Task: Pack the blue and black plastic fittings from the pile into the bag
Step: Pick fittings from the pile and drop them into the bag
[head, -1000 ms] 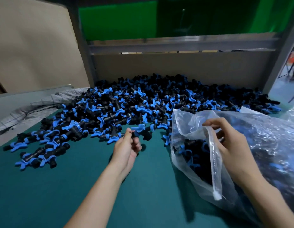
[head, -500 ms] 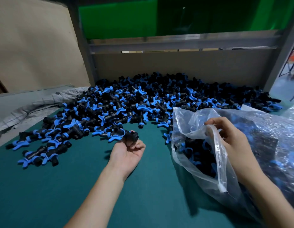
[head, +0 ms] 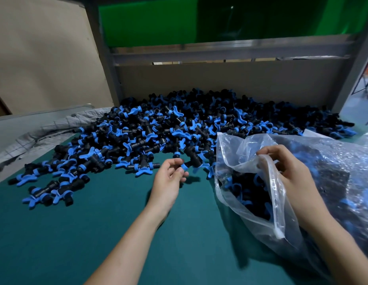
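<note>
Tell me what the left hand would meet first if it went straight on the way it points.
The left hand, pinching a fitting, points forward and right. Straight on it would likely meet the near edge of the pile first, then the rim of the bag; depth is unclear.

Dim, soft shadows, wide-angle bending at edges, perhaps slight blur rightward.

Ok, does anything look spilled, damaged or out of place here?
Nothing stands out. The pile of fittings sits on the green mat, a few strays at its near left edge. The right hand holds the bag open by its rim; the left hand pinches one fitting.
</note>
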A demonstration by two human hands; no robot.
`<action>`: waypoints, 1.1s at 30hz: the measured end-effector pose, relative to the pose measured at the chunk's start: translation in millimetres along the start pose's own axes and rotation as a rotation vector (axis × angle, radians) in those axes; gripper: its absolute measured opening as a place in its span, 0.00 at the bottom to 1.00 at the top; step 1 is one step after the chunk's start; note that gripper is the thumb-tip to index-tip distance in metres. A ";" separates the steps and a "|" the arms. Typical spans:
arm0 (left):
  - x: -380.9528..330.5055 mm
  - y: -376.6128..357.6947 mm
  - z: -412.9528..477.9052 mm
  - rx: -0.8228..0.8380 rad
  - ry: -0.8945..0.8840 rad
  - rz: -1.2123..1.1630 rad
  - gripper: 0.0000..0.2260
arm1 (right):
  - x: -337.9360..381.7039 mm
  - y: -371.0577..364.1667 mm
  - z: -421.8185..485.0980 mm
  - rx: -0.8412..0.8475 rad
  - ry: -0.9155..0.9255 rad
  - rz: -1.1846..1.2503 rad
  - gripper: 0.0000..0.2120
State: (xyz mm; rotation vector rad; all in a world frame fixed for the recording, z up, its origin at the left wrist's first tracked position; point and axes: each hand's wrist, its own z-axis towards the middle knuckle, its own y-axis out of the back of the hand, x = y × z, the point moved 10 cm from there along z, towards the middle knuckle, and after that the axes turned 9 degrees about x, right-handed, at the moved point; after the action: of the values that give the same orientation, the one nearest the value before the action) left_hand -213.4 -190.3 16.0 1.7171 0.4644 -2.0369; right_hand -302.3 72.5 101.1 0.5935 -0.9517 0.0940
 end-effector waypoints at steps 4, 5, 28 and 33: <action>-3.7 -2.6 0.5 0.009 -0.038 -0.032 0.09 | -1.8 0.7 0.5 -0.004 -0.008 -0.016 0.04; -6.8 -2.5 -0.7 0.003 -0.061 -0.013 0.10 | -1.9 0.9 0.5 -0.004 -0.008 -0.015 0.04; -28.6 -24.6 -17.4 0.093 -0.167 0.046 0.08 | 4.1 11.3 -4.1 -0.133 0.029 0.029 0.05; -30.4 -60.3 -30.0 0.221 -0.156 0.027 0.07 | 24.9 24.1 -12.5 -0.291 0.142 -0.020 0.10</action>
State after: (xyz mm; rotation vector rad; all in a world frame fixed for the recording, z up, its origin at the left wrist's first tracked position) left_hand -215.8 -120.2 39.3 1.6578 0.1701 -2.2515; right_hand -286.3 94.7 125.7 0.3226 -0.8025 -0.0208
